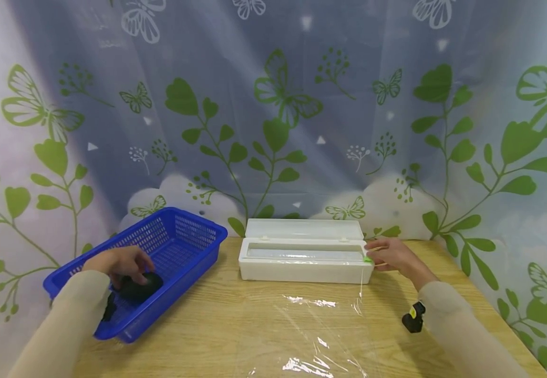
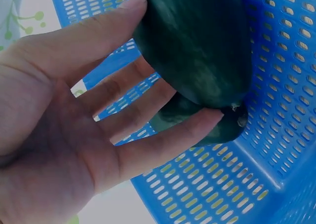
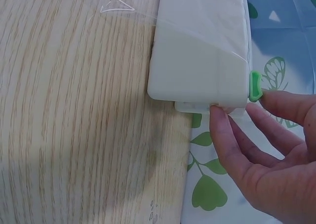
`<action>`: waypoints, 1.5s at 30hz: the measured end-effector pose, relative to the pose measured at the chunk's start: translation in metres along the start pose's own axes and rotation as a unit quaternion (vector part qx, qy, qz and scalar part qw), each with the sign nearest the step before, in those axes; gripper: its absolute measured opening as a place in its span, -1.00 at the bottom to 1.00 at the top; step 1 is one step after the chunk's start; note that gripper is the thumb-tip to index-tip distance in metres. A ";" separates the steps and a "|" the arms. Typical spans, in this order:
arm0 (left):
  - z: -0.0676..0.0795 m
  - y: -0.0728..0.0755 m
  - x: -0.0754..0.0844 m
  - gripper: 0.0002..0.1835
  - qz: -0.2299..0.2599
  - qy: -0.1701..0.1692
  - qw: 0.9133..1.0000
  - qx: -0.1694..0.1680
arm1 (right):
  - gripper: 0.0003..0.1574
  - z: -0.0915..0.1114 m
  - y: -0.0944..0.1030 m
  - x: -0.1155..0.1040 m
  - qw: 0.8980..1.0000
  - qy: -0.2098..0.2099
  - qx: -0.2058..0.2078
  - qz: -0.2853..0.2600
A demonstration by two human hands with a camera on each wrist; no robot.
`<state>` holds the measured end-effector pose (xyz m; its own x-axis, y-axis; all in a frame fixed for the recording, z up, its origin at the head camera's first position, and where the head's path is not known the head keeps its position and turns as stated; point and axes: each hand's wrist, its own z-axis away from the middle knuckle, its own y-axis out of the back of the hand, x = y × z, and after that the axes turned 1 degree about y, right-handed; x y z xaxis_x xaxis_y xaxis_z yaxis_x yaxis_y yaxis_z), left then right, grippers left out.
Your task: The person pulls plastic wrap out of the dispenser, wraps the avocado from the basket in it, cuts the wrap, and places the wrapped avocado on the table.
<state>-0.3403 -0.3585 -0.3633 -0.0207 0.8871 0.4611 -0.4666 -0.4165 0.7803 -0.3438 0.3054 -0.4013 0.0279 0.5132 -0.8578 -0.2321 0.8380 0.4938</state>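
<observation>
Head view: clear film lies near the right hand. Left wrist: the left hand pinches a dark green vegetable, whose smooth skin could slip. Right wrist: spread fingers touch a white dispenser; pushing might skew it.

Pale wood-grain table; printed backdrop sheet upright behind its far edge, carrying on past the left and right edges. Backdrop grey-blue mid, paler at sides. Prints: green butterflies at several heights, white butterflies along the top, green leafy stems, one rising by the table's far right corner, small white triangles scattered, white clouds low, just above the far edge.
</observation>
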 end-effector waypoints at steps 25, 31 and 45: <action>-0.013 -0.011 -0.003 -0.40 -0.014 -0.055 0.998 0.029 | -0.37 -0.002 -0.004 -0.002 1.000 -0.007 0.009 -0.011; -0.009 -0.014 -0.006 -0.33 0.045 -0.036 0.998 0.009 | -0.38 -0.001 -0.005 -0.001 1.000 -0.005 0.008 -0.014; 0.001 0.006 0.003 -0.30 0.093 -0.089 0.991 0.047 | -0.36 -0.001 -0.004 -0.001 1.000 -0.004 0.012 -0.008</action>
<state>-0.3421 -0.3585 -0.3569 0.0619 0.7471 0.6618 -0.3854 -0.5938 0.7063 -0.3436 0.3016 -0.4019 0.0384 0.5008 -0.8647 -0.2077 0.8504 0.4833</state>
